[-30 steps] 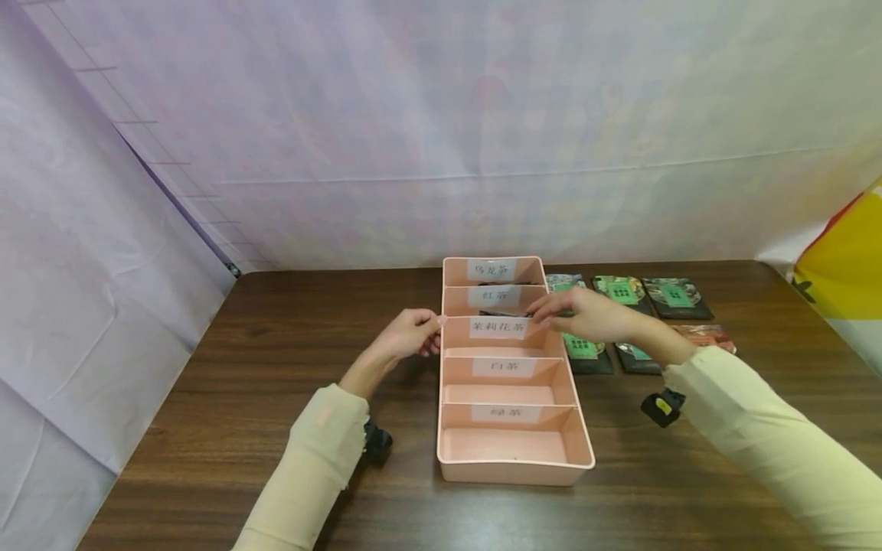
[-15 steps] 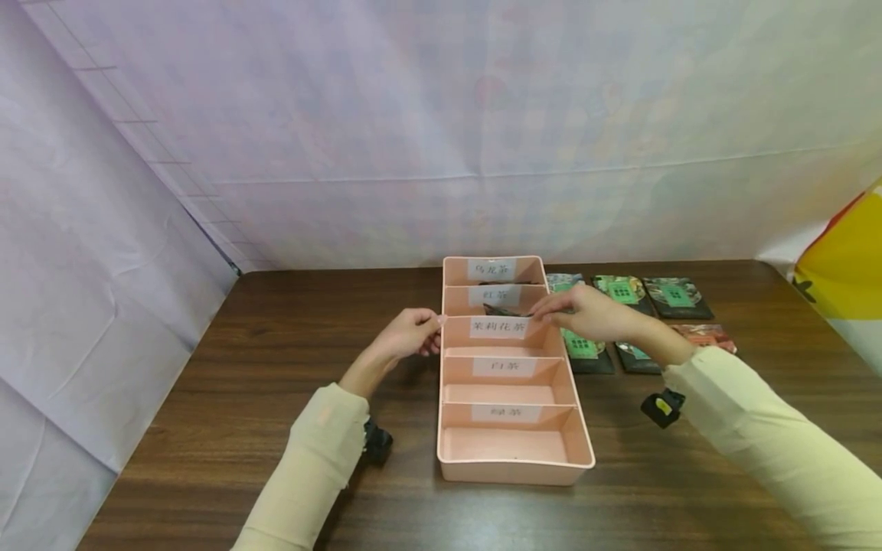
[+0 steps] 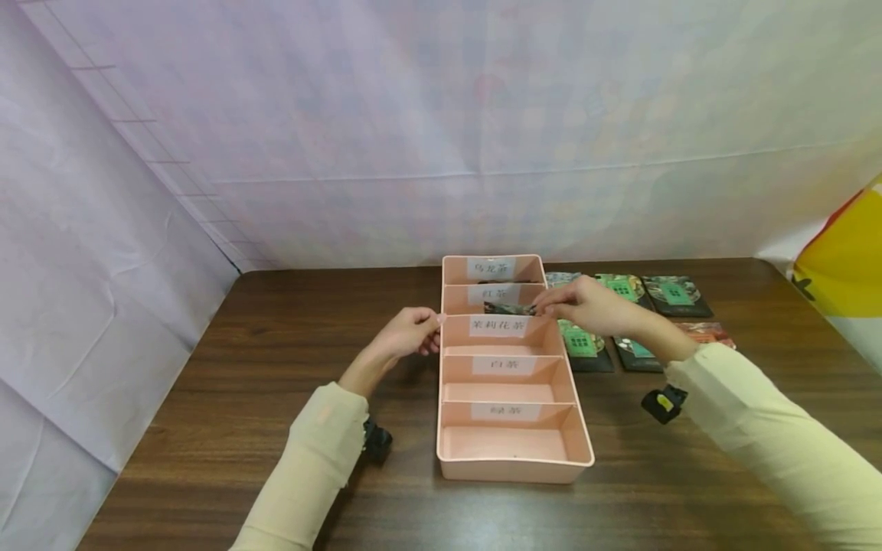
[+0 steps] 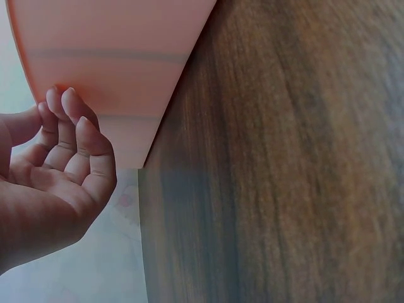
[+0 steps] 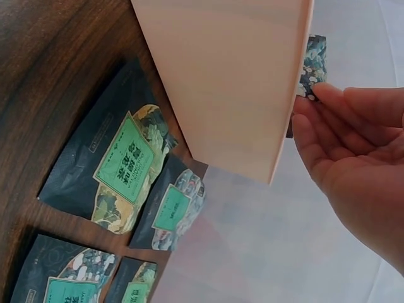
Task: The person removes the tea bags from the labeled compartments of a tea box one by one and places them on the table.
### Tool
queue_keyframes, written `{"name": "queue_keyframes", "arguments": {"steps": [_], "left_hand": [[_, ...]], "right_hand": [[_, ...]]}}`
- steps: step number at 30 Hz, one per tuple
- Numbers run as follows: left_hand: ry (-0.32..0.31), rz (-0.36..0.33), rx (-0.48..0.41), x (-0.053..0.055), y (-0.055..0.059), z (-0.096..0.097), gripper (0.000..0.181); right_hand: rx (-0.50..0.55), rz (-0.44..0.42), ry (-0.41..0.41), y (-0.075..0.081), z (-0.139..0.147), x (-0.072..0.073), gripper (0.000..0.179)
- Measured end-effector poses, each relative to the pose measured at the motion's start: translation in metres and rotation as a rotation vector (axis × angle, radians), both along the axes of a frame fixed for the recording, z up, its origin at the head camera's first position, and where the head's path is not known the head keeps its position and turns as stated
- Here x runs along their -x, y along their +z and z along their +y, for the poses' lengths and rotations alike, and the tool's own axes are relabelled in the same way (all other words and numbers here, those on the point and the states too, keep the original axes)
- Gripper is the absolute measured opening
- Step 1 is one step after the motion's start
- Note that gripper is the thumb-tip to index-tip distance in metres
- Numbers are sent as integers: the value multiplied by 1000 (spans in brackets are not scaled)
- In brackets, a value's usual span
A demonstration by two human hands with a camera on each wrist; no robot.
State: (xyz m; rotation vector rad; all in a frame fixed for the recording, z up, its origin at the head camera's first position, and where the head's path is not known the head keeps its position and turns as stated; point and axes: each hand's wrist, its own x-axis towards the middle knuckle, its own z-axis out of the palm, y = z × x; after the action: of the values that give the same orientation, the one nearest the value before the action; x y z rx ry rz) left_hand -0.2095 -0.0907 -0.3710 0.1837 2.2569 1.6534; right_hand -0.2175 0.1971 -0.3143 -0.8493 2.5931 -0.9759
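A long pink divided box [image 3: 510,472] with a paper label in each compartment stands on the table. My left hand [image 3: 406,335] pinches the left rim between thumb and forefinger, the other fingers curled beside the outer wall [image 4: 107,69]. On the opposite side, my right hand [image 3: 586,306] reaches over the rim. Its thumb and fingertips pinch a corner of a dark, flower-printed tea sachet [image 3: 508,308]. The sachet's upper part shows above the divider in the second compartment from the back; its lower part is hidden. In the right wrist view the sachet [image 5: 314,66] sticks up past the rim.
Several dark tea sachets with green labels [image 3: 678,295] lie in rows right of the box, partly under my right forearm. One reddish sachet [image 3: 706,334] is among them. A dark edge [image 3: 510,282] shows in the rearmost compartment. A pale cloth [image 3: 344,153] hangs behind the table.
More of the sachet shows above the divider now, its printed face turned into view. My right hand has shifted slightly up and right. The left hand stays at the rim.
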Motion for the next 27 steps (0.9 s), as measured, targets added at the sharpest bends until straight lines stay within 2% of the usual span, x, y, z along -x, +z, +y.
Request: {"name": "queue_keyframes", "arguments": {"steps": [9, 13, 15, 20, 21, 23, 27], "left_hand": [[2, -1, 8, 1, -1, 0, 27], [5, -2, 9, 1, -1, 0, 27], [3, -6, 12, -2, 4, 1, 27], [-1, -8, 17, -2, 3, 1, 27], [0, -5, 16, 0, -1, 1, 27], [3, -1, 17, 0, -1, 1, 27], [7, 5, 20, -1, -1, 1, 27]], "right_hand": [[45, 71, 12, 9, 2, -1, 21], [25, 96, -5, 15, 2, -2, 20], [9, 102, -17, 19, 2, -3, 21], [-7, 126, -28, 30, 6, -7, 20], [-6, 136, -28, 32, 6, -7, 20], [-5, 151, -27, 35, 8, -8, 20], [-13, 143, -42, 42, 11, -11, 22]]}}
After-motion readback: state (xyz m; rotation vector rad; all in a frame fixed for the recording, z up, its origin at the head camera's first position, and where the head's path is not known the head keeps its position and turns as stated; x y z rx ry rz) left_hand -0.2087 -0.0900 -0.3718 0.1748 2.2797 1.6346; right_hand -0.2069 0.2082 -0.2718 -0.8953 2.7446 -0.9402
